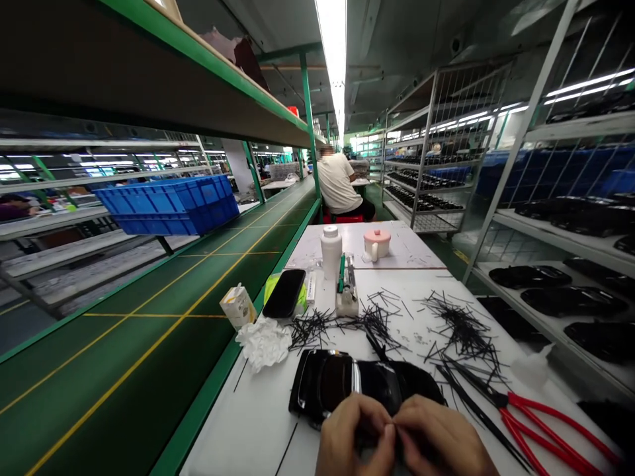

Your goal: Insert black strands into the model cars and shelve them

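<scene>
A glossy black model car lies on the white table at the near edge. My left hand and my right hand are over its near side, both closed in a pinch with fingertips meeting. Whatever sits between the fingertips is too small or hidden to make out, and the hands cover part of the car. Right of the car lies a long-nosed tool with red handles. Thin black strips are heaped behind the car and at the right.
Crumpled white tissue, a small carton and a black phone line the left edge. Farther back stand a white bottle and a pink-lidded cup. A green conveyor runs left; racks of black car bodies stand right. A person sits ahead.
</scene>
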`<state>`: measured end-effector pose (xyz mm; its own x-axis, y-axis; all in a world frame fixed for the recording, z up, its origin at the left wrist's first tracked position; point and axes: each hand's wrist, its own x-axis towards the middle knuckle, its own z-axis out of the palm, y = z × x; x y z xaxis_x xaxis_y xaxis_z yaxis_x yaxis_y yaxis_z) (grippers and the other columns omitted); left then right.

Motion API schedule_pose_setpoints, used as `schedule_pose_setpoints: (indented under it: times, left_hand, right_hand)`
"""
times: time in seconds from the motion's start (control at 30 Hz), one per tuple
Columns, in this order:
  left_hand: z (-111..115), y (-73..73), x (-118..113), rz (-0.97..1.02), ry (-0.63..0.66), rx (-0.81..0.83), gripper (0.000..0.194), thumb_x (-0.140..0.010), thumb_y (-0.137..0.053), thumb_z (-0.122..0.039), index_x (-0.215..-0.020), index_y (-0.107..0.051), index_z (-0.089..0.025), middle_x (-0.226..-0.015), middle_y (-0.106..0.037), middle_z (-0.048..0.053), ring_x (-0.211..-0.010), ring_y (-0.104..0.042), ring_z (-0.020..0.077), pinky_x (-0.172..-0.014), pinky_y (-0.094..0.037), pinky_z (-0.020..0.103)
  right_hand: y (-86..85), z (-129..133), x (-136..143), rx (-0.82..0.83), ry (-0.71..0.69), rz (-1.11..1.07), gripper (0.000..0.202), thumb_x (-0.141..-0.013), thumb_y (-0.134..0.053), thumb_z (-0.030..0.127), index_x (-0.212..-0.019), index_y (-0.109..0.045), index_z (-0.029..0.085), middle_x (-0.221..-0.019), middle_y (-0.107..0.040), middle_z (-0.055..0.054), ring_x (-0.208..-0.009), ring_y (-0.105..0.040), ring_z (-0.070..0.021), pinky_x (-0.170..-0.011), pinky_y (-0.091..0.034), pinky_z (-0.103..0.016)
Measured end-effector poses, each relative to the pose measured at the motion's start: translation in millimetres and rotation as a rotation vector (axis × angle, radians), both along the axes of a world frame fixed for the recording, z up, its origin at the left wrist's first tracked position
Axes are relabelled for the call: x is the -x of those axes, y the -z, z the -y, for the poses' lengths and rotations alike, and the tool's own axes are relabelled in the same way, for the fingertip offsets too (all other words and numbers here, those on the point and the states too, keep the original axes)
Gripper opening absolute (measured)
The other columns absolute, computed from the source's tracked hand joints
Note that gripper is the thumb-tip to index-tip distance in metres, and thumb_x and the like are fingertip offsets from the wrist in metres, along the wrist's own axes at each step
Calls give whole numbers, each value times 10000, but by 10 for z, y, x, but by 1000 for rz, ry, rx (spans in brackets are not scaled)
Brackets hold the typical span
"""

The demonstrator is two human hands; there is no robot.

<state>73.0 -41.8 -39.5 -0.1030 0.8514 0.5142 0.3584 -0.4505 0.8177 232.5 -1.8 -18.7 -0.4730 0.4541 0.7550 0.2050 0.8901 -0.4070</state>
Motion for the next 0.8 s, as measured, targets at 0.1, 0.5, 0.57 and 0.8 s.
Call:
schedule_pose_setpoints:
  times: [0.1, 0.5, 0.57, 0.8]
  left_hand:
    - [53, -191, 19, 137, 137, 233, 144, -882, -572, -271, -789, -482, -208, -816, -689, 46, -721, -614, 158, -672, -474, 246]
    - [120, -553, -16, 413, 168, 420, 219, -852, -643, -198, -757, -445, -203, -793, -695, 12, -750, -620, 141, -728, -473, 246]
    - [130, -568, -13, 431, 157, 427, 217, -849, -645, -187, -754, -450, -201, -804, -705, 16, -768, -633, 145, -744, -478, 251]
    - [144, -548, 9, 412, 152, 405, 214, -844, -648, -172, -756, -455, -199, -820, -733, 26, -776, -667, 147, -742, -501, 243]
  right_hand:
    - [-99, 21, 10, 17, 3, -62, 215, -876, -471, 4, -979, -555, 173, -732, -655, -47, -611, -623, -136, -566, -502, -228]
    - [-167, 66, 33, 41, 56, -66, 150, -906, -514, 58, -957, -588, 178, -610, -576, 27, -478, -517, -96, -483, -409, -216]
    - [-176, 81, 32, 103, 83, -67, 125, -908, -521, 80, -910, -575, 192, -597, -567, 36, -458, -509, -91, -462, -402, -210]
    - [-183, 110, 25, 202, 36, -69, 160, -912, -525, 77, -980, -590, 207, -673, -628, 28, -519, -571, -94, -490, -438, -201]
